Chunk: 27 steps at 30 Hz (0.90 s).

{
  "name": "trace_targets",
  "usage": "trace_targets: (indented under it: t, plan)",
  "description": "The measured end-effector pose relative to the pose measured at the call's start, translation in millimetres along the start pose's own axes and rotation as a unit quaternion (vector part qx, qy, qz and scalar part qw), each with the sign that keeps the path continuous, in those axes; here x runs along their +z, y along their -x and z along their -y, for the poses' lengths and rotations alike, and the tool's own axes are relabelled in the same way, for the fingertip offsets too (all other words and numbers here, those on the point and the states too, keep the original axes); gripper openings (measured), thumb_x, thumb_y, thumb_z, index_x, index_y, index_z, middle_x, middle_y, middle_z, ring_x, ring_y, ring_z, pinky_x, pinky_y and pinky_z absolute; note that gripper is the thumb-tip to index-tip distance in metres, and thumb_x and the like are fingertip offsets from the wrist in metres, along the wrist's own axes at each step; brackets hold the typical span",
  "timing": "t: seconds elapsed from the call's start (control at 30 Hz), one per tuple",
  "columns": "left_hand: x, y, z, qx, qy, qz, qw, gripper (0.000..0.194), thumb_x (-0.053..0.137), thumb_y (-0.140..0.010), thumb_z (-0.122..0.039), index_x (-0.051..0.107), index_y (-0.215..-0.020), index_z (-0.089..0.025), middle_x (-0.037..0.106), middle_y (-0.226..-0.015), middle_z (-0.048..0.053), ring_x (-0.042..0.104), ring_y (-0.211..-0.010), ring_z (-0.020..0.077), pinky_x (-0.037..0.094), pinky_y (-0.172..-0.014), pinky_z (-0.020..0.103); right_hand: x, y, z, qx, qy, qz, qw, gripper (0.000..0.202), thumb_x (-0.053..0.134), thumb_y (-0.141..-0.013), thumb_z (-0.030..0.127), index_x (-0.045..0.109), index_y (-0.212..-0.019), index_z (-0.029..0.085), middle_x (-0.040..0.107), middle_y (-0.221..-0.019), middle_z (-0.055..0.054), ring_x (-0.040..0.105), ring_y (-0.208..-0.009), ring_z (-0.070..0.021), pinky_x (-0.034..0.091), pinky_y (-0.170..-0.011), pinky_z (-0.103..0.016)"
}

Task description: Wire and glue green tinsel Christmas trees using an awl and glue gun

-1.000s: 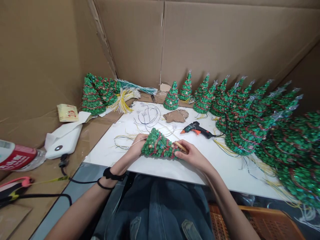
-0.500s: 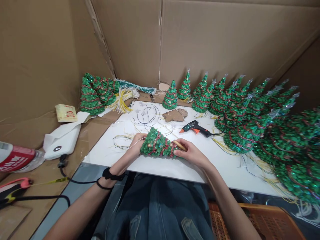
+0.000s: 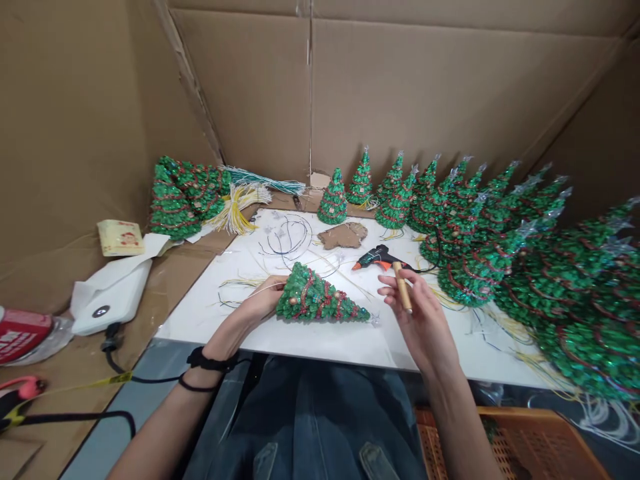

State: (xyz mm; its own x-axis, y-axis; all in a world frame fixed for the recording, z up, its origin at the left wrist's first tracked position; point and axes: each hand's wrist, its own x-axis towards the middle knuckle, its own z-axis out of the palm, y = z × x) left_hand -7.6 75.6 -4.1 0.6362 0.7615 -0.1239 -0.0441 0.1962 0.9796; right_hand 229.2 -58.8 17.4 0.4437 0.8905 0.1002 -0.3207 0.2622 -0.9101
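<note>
My left hand [image 3: 267,298] is closed around the base end of a small green Christmas tree [image 3: 317,298] with red garland. The tree lies on its side, its clear star [image 3: 375,321] pointing right. A white wire trails from the base past my left fingers. Clear of the tree, my right hand [image 3: 425,320] is raised palm-up, holding a short wooden-handled tool [image 3: 402,288] by the thumb; its other fingers are loosely curled. Beyond the right hand, a black and orange glue gun [image 3: 379,259] rests on the white board [image 3: 320,343].
Several finished trees [image 3: 480,260] crowd the right side, and more trees [image 3: 173,207] stand back left beside wire bundles [image 3: 240,207]. Cardboard scrap [image 3: 343,236] and loose wires lie on the board. A white power bank-like box [image 3: 113,300] is at left, an orange basket [image 3: 545,447] below right.
My right hand has moved right, away from the tree, taking the wooden-handled tool with it and turning palm-up. The tree's star tip is now exposed. The view has tilted slightly.
</note>
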Motion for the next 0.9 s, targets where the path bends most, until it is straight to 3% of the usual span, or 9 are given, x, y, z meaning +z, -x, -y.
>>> trace_targets:
  t: [0.1,0.17,0.2,0.27,0.37,0.43,0.67,0.9]
  plan:
    - [2.4,1.1,-1.0,-0.007,0.007,0.008,1.0,0.015,0.074,-0.064,-0.024,0.074,-0.074,-0.012,0.066,-0.062,0.004,0.056,-0.057,0.0144,0.043,-0.053,0.023,11.1,9.2,-8.1,0.011,-0.034,0.024,0.999,0.036,0.065,-0.081,0.046,0.059,-0.108,0.024,0.072,-0.087,-0.004,0.066,-0.087,-0.0213,0.049,-0.086,-0.04]
    - [5.3,2.4,-1.2,-0.008,0.014,-0.001,1.0,0.019,0.075,-0.064,-0.027,0.073,-0.076,-0.012,0.066,-0.061,0.004,0.055,-0.056,0.014,0.043,-0.052,0.023,20.0,14.7,-22.9,-0.052,0.057,-0.009,0.997,0.027,0.065,-0.082,0.044,0.056,-0.097,0.023,0.059,-0.06,0.005,0.061,-0.067,-0.0172,0.049,-0.078,-0.037]
    - [6.7,3.1,-1.0,-0.007,0.018,-0.008,1.0,0.021,0.076,-0.064,-0.029,0.073,-0.076,-0.012,0.065,-0.06,0.003,0.054,-0.054,0.0134,0.042,-0.052,0.023,24.4,17.5,-31.5,-0.081,0.118,-0.036,0.989,0.024,0.059,-0.086,0.046,0.054,-0.092,0.023,0.052,-0.056,0.007,0.054,-0.058,-0.0145,0.048,-0.072,-0.034]
    - [9.4,4.4,0.3,-0.002,0.024,-0.027,0.999,0.023,0.077,-0.065,-0.032,0.073,-0.077,-0.013,0.064,-0.057,0.002,0.051,-0.051,0.0119,0.041,-0.051,0.022,31.5,23.0,-48.2,-0.095,0.155,-0.062,0.981,0.025,0.052,-0.09,0.048,0.051,-0.088,0.023,0.053,-0.065,0.005,0.05,-0.056,-0.0129,0.045,-0.066,-0.032]
    - [12.9,5.8,3.3,0.009,0.031,-0.055,0.998,0.023,0.076,-0.068,-0.035,0.073,-0.078,-0.014,0.059,-0.051,-0.001,0.046,-0.045,0.0103,0.037,-0.048,0.022,35.8,28.3,-64.9,-0.109,0.187,-0.075,0.973,0.027,0.053,-0.089,0.049,0.052,-0.091,0.022,0.057,-0.082,-0.001,0.056,-0.075,-0.017,0.044,-0.071,-0.033]
    - [15.2,6.7,5.0,0.013,0.037,-0.07,0.997,0.024,0.075,-0.069,-0.036,0.073,-0.079,-0.015,0.057,-0.048,-0.002,0.045,-0.044,0.0103,0.037,-0.048,0.023,35.1,29.0,-69.5,-0.117,0.207,-0.075,0.968,0.025,0.053,-0.09,0.047,0.052,-0.092,0.021,0.057,-0.084,-0.002,0.056,-0.08,-0.0186,0.044,-0.075,-0.033]
    - [23.8,8.3,4.3,0.024,0.056,-0.103,0.993,0.022,0.076,-0.066,-0.035,0.073,-0.076,-0.015,0.062,-0.054,0.0,0.049,-0.049,0.0116,0.04,-0.051,0.023,31.1,26.8,-68.8,-0.123,0.247,-0.06,0.959,0.02,0.05,-0.093,0.042,0.05,-0.09,0.022,0.056,-0.079,-0.001,0.056,-0.076,-0.0184,0.042,-0.07,-0.032]
    - [27.3,6.1,2.4,0.031,0.057,-0.097,0.993,0.02,0.077,-0.062,-0.032,0.073,-0.073,-0.015,0.066,-0.062,0.001,0.05,-0.054,0.0112,0.04,-0.051,0.021,30.2,26.6,-65.3,-0.125,0.262,-0.053,0.955,0.018,0.052,-0.092,0.039,0.051,-0.089,0.021,0.057,-0.079,-0.001,0.058,-0.077,-0.0189,0.043,-0.07,-0.032]
